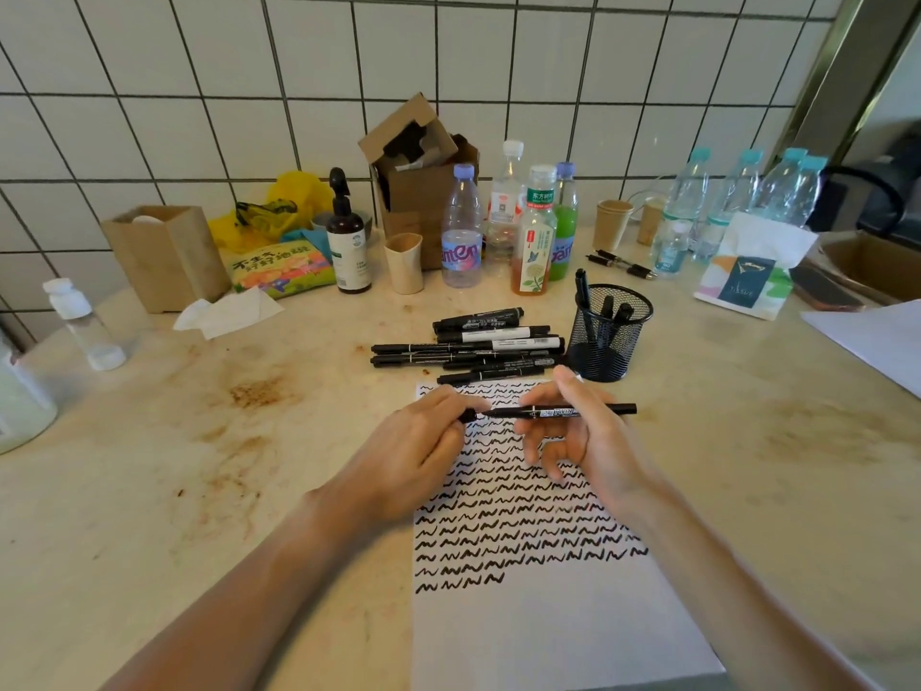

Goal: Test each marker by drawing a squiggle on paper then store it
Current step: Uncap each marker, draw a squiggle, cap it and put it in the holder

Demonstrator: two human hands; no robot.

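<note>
While both hands hover above the paper (548, 635), the right hand (588, 441) pinches a black marker (558, 411) by its barrel between thumb and forefinger, the pen lying level and pointing toward 9 o'clock. The left hand (423, 441) grasps the marker's cap (468, 416) in its fingertips right at the pen's tip; whether cap and tip are touching or a hair apart is hard to tell from the head camera. The sheet, at 6 o'clock on the stained pale table (199, 491), carries rows of black squiggles over its upper half, the lowest row stopping short.

At 12 o'clock from the hands, just beyond the paper's top edge, a pile of black markers (473, 346) lies flat on the table. At 1 o'clock stands a black mesh pen cup (605, 341), upright, with several markers already standing inside.

Farther back against the white tiled wall (199, 67), a cluster of drink bottles (513, 226) stands at 12 o'clock beside an open cardboard box (418, 157) and a dark pump bottle (348, 236). Clear water bottles (737, 202) line up at 2 o'clock behind a tissue pack (747, 276). A crumpled napkin (224, 314) lies at 10 o'clock.
</note>
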